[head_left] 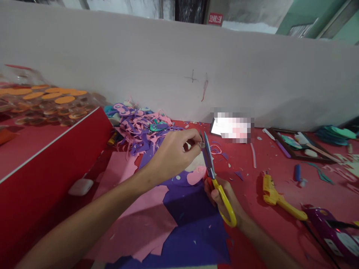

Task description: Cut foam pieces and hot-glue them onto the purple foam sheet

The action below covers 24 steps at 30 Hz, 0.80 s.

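My right hand (223, 192) is closed around a pair of scissors (209, 158) with yellow handles, their blades pointing up and slightly parted. Beside the blade tips, my left hand (178, 149) is closed in a pinch; whatever small thing is between its fingertips is too small to name. Below both hands lie a purple sheet (196, 220) and a pink sheet (134, 224) with jagged cut edges. A rounded pink piece (196, 175) is near the right hand, over a purple shape with pale dots; I cannot tell whether that hand touches it.
A pile of pink and purple scraps (143, 125) lies at the wall. On the right are a yellow glue gun (280, 200), a purple device (333, 231) and a dark tray (303, 145). A lit screen (231, 127) leans at the back. A red divider (56, 160) stands left.
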Tool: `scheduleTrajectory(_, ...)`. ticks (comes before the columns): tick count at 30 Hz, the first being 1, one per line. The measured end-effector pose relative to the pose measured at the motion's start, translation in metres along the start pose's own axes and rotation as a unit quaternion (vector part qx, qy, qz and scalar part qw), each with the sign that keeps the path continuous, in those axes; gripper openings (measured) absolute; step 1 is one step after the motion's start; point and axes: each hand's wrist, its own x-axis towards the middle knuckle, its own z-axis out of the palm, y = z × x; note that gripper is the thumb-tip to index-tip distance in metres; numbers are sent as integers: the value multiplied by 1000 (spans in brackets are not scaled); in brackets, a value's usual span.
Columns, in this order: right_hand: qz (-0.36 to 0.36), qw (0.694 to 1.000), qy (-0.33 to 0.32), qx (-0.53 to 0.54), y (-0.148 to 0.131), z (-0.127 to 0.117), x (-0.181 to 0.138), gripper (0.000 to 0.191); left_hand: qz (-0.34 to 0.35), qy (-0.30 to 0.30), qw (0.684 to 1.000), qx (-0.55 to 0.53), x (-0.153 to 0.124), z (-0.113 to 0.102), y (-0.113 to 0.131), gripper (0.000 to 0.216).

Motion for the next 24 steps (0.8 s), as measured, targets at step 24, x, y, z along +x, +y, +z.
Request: scheduleTrajectory(24,24,1000,13,7,-2,1,-1,70,7,5,1000,0,0,1,4,13)
